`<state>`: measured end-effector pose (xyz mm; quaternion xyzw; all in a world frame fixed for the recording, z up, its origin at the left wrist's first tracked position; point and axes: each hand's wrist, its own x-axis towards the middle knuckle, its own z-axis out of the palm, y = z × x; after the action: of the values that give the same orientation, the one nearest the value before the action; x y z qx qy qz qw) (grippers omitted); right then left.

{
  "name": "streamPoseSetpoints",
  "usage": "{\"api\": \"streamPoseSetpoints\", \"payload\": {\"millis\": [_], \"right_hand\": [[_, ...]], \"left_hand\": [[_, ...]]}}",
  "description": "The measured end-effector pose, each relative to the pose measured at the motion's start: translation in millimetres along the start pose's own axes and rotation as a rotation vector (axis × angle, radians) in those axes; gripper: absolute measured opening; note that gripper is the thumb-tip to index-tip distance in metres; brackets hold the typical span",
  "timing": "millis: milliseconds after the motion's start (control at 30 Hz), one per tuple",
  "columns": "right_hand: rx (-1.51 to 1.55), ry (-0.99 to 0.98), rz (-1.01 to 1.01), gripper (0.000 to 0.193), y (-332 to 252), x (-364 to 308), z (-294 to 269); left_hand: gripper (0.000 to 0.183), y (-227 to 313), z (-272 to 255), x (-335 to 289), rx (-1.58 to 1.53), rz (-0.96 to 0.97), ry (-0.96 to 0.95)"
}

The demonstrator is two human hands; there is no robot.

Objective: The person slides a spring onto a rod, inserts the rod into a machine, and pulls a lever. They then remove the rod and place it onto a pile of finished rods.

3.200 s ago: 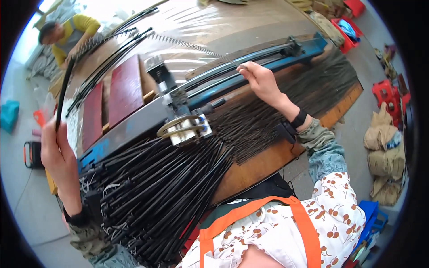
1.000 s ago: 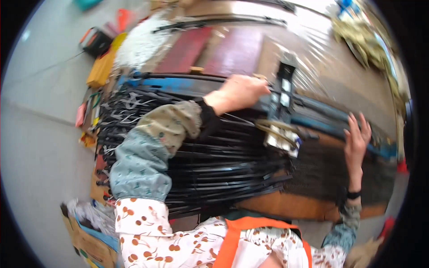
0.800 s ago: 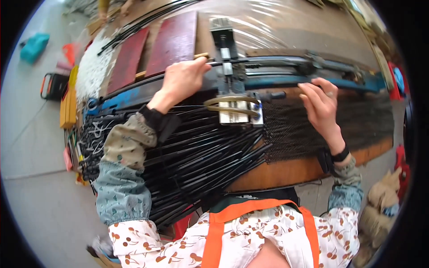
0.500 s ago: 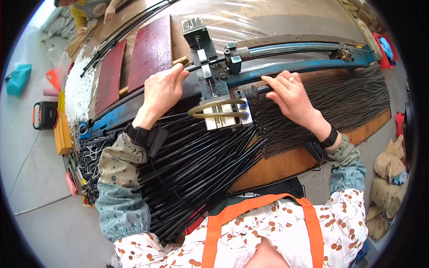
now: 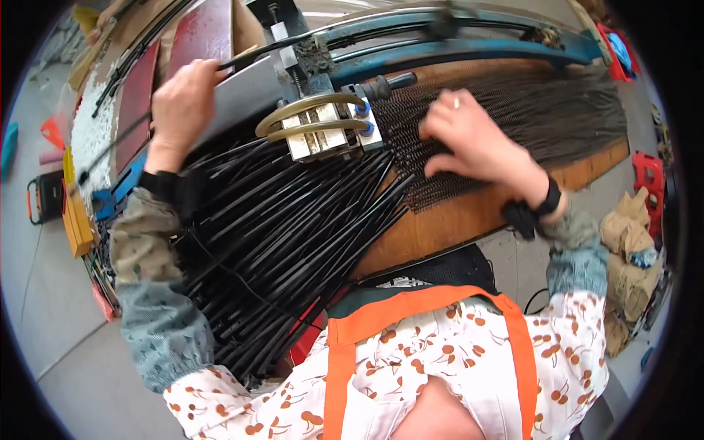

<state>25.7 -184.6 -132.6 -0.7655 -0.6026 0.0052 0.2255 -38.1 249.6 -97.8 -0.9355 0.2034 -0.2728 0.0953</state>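
Observation:
My left hand is closed around a long black rod. The rod runs from a knobbed, blurred end at lower left, through my fist, to the clamp of a bench machine. My right hand holds nothing; its thumb and fingers are apart and slightly blurred. It hovers over a spread of thin dark coiled wires, right of the machine's black handle and apart from it. Two curved hoses lead to a metal block at the machine's front.
Many black rods lie fanned between me and the machine. A blue rail extends to the right. Dark red boards and white pieces are at the left. Another person's yellow sleeve shows at far left.
My right hand has let go of the black handle and moved off it with fingers spread. The left hand and rod have shifted left; the whole view has also shifted.

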Motion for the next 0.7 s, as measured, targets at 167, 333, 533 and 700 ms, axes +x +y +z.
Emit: {"api": "streamPoseSetpoints", "payload": {"millis": [167,333,533,700], "right_hand": [[0.080,-0.101,0.002,0.033,-4,-9,8],[0.221,-0.142,0.133,0.022,-6,-4,1],[0.204,-0.210,0.160,0.020,-21,38,19],[0.575,-0.267,0.459,0.025,-12,21,10]], "left_hand": [[0.013,-21,-38,-19,0.286,-0.144,-0.013],[0.010,148,-113,-5,0.031,-0.211,-0.484],[0.004,239,-87,-42,-0.127,-0.459,-0.521],[0.008,254,-74,-40,-0.091,-0.451,-0.474]]}}
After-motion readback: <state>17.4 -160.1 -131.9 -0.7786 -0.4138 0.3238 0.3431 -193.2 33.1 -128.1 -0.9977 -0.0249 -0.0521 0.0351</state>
